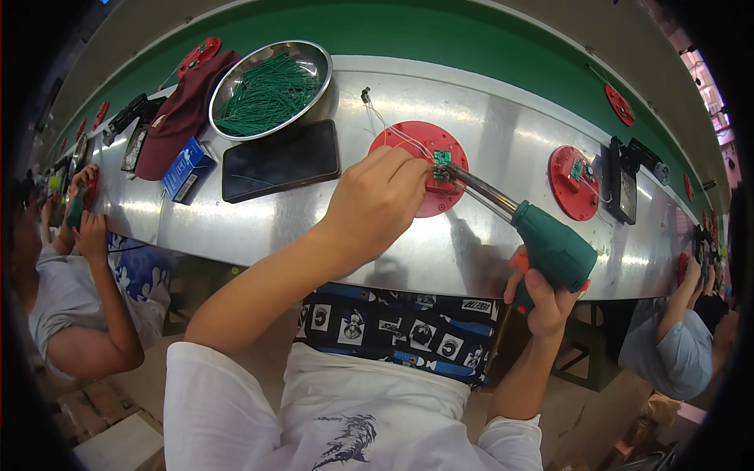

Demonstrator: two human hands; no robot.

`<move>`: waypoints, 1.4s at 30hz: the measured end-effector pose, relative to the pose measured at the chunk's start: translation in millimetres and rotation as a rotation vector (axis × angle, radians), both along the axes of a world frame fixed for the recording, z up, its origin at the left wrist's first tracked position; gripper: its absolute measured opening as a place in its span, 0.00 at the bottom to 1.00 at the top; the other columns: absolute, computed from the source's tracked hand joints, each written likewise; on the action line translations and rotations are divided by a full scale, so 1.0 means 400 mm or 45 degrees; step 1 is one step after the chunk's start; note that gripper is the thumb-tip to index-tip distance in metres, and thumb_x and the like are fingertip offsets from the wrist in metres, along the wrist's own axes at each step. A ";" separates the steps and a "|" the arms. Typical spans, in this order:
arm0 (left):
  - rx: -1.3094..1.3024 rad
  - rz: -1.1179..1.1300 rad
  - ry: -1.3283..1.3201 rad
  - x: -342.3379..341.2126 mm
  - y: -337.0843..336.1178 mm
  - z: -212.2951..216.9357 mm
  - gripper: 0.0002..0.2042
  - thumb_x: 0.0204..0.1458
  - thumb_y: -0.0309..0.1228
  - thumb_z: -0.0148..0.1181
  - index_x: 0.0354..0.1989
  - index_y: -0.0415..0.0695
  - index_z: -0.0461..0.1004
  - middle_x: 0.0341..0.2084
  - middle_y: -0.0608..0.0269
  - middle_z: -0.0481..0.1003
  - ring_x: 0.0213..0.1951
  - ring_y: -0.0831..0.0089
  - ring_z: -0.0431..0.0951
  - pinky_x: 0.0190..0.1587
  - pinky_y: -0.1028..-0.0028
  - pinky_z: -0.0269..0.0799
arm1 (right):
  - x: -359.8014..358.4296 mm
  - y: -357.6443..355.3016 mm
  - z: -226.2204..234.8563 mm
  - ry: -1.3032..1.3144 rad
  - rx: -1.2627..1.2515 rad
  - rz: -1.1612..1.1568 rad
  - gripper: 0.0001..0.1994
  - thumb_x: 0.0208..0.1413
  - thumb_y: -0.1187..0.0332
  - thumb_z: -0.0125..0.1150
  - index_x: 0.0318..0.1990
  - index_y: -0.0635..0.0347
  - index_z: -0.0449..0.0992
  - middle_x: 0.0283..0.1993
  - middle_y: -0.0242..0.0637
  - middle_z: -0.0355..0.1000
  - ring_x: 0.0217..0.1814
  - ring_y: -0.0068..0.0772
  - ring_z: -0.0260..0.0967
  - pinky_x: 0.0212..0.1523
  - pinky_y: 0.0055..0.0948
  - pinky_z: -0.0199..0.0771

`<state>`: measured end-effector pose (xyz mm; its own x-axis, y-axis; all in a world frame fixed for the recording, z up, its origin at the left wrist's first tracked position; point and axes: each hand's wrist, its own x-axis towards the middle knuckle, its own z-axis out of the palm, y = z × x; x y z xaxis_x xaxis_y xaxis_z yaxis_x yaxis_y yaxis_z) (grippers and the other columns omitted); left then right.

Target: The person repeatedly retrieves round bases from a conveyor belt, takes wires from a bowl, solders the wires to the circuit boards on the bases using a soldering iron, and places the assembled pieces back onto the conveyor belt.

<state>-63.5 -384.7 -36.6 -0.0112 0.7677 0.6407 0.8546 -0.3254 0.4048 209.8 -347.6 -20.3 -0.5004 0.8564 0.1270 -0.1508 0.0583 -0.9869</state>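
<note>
A round red plastic base (404, 132) lies on the metal bench, with a small green circuit board (442, 159) on it. Thin pale wires (390, 128) run from the board to a small black part (365, 95) beyond the base. My left hand (373, 200) reaches over the base's left side, fingertips pinched beside the board; what they pinch is hidden. My right hand (548, 304) grips the handle of a green soldering gun (556, 245) from below. Its metal tip points left and meets the board close to my left fingertips.
A steel bowl (323, 64) of green wires, a dark phone (280, 161), a blue box (188, 170) and a maroon cap (177, 125) lie to the left. Another red base (573, 184) and a black holder (623, 184) stand right. Co-workers sit at both sides.
</note>
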 end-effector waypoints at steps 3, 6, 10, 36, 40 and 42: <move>-0.013 -0.003 -0.019 -0.001 0.001 -0.002 0.07 0.47 0.19 0.62 0.36 0.35 0.76 0.29 0.52 0.76 0.31 0.55 0.77 0.37 0.63 0.75 | 0.003 0.001 0.001 -0.048 -0.019 -0.024 0.19 0.55 0.75 0.58 0.54 0.72 0.70 0.38 0.45 0.74 0.22 0.29 0.71 0.22 0.24 0.69; -0.004 -0.003 -0.027 -0.002 0.002 -0.004 0.07 0.47 0.19 0.62 0.35 0.35 0.76 0.29 0.52 0.76 0.32 0.55 0.77 0.37 0.63 0.74 | 0.010 0.013 -0.005 -0.066 -0.017 0.022 0.19 0.56 0.72 0.58 0.54 0.72 0.70 0.36 0.44 0.74 0.21 0.30 0.70 0.21 0.24 0.68; -0.010 -0.008 -0.039 -0.004 0.003 -0.005 0.07 0.48 0.19 0.62 0.35 0.35 0.76 0.30 0.52 0.76 0.32 0.55 0.77 0.38 0.62 0.74 | -0.002 0.016 -0.016 -0.024 -0.040 -0.065 0.24 0.58 0.66 0.55 0.57 0.75 0.64 0.36 0.50 0.70 0.17 0.35 0.68 0.14 0.27 0.67; 0.063 0.099 0.076 -0.008 0.005 0.039 0.16 0.42 0.28 0.67 0.42 0.40 0.77 0.40 0.55 0.75 0.45 0.53 0.73 0.47 0.59 0.69 | 0.160 0.115 -0.033 0.404 0.016 -0.741 0.18 0.67 0.59 0.46 0.49 0.70 0.68 0.36 0.44 0.69 0.16 0.27 0.65 0.13 0.26 0.65; -0.365 -0.064 0.160 -0.035 0.033 0.109 0.32 0.35 0.38 0.71 0.55 0.47 0.74 0.57 0.55 0.70 0.59 0.51 0.63 0.61 0.54 0.53 | 0.173 0.130 -0.018 0.491 -0.175 -0.865 0.18 0.67 0.56 0.45 0.47 0.65 0.69 0.38 0.38 0.68 0.18 0.24 0.61 0.17 0.25 0.62; -0.557 -0.267 0.375 -0.084 0.109 0.096 0.35 0.36 0.39 0.71 0.59 0.51 0.71 0.58 0.57 0.70 0.59 0.51 0.64 0.61 0.55 0.53 | 0.160 0.130 -0.010 0.521 -0.209 -0.935 0.17 0.67 0.55 0.46 0.45 0.63 0.70 0.37 0.37 0.69 0.19 0.23 0.60 0.17 0.24 0.61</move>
